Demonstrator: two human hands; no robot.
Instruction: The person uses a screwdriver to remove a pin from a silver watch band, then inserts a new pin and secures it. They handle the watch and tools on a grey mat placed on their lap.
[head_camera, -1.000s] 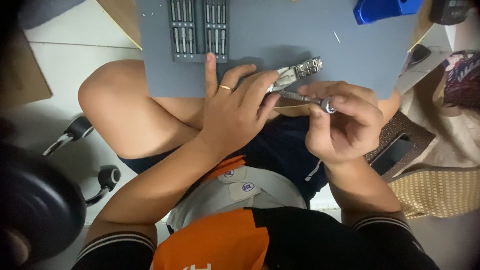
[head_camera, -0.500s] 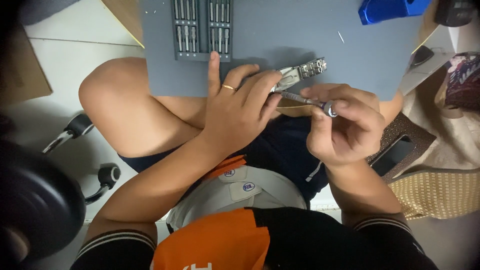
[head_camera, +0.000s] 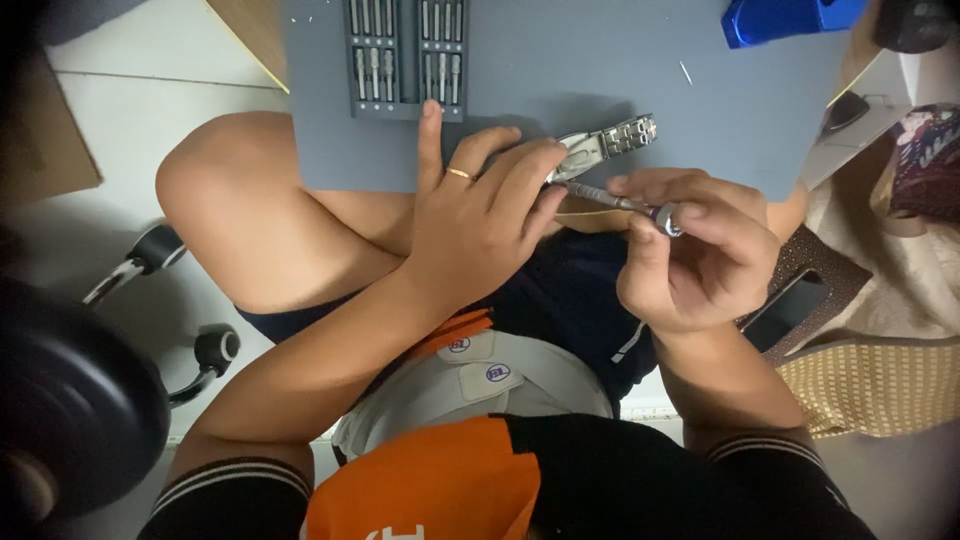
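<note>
Two hands work together: the left hand pins the metal watch bracelet against the grey mat; the right hand grips a precision screwdriver whose tip meets the bracelet.

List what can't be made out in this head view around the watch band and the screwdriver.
- Screwdriver tip: hidden behind the left hand's fingers.
- Metal watch band: only its end links show; the rest is under the left hand.
- Bit set: cut off by the top edge; bit shapes too small to tell.
- Blue object: cut off by the top edge.
</note>
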